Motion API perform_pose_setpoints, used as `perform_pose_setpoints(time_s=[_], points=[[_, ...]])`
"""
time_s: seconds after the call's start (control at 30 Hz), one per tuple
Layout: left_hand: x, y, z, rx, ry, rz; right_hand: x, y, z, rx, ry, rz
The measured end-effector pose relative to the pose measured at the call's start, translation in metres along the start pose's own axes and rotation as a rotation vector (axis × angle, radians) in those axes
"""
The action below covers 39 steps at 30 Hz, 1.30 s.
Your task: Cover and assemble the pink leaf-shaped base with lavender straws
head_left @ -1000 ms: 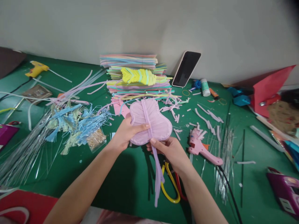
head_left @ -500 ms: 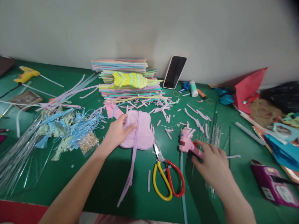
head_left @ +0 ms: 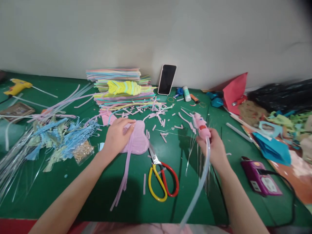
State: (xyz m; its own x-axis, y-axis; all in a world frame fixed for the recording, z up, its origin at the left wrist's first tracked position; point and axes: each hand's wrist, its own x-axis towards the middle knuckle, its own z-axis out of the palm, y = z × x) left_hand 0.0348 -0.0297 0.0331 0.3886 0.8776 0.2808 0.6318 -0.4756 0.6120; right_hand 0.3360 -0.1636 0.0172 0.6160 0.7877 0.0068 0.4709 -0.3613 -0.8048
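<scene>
My left hand (head_left: 119, 135) grips the upper left part of a lilac, rounded, wavy-edged flat piece (head_left: 140, 139), its thumb lying over the top. Long lilac pipe cleaners (head_left: 125, 174) run down from this piece onto the table. Held up off the table by my right hand (head_left: 211, 146) is a pink hot glue gun (head_left: 200, 125), its nozzle pointing away from me. A long translucent glue stick (head_left: 198, 188) hangs from its back end. Between my hands lie scissors (head_left: 156, 162) with one yellow and one red handle, blades by the lilac piece.
Bundled pipe cleaners (head_left: 114, 74) and lilac cuttings (head_left: 158, 112) lie at the back, near a leaning phone (head_left: 167, 79). Blue tassels (head_left: 75, 133) and a bead bag (head_left: 83, 152) are left. A yellow glue gun (head_left: 20, 86) lies far left, a purple corded box (head_left: 262, 178) right.
My right hand has taken hold of the pink glue gun and lifted it off the table, clear of the lilac cuttings. My left hand has slid further over the lilac piece. The view has shifted right.
</scene>
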Motion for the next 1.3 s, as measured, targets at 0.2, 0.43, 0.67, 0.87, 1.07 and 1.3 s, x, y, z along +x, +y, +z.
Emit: perform_pose_setpoints(time_s=[0.2, 0.43, 0.67, 0.87, 1.07, 1.3], points=[[0.0, 0.031, -0.003, -0.076, -0.107, 0.031, 0.006, -0.011, 0.023, 0.273, -0.188, 0.02], [-0.038, 0.085, 0.004, -0.391, -0.223, 0.0, -0.038, -0.038, 0.049, 0.527, -0.258, -0.017], [-0.093, 0.14, 0.032, -0.735, -0.514, -0.149, -0.073, -0.049, 0.062, 0.42, -0.212, -0.073], [-0.112, 0.159, 0.063, -1.295, -0.931, -0.63, -0.075, -0.039, 0.069, 0.283, -0.151, -0.271], [-0.115, 0.16, 0.069, -1.394, -0.918, -0.561, -0.078, -0.034, 0.067, 0.169, -0.159, -0.342], [-0.113, 0.159, 0.067, -1.407, -0.875, -0.492, -0.079, -0.035, 0.066, 0.125, -0.121, -0.357]])
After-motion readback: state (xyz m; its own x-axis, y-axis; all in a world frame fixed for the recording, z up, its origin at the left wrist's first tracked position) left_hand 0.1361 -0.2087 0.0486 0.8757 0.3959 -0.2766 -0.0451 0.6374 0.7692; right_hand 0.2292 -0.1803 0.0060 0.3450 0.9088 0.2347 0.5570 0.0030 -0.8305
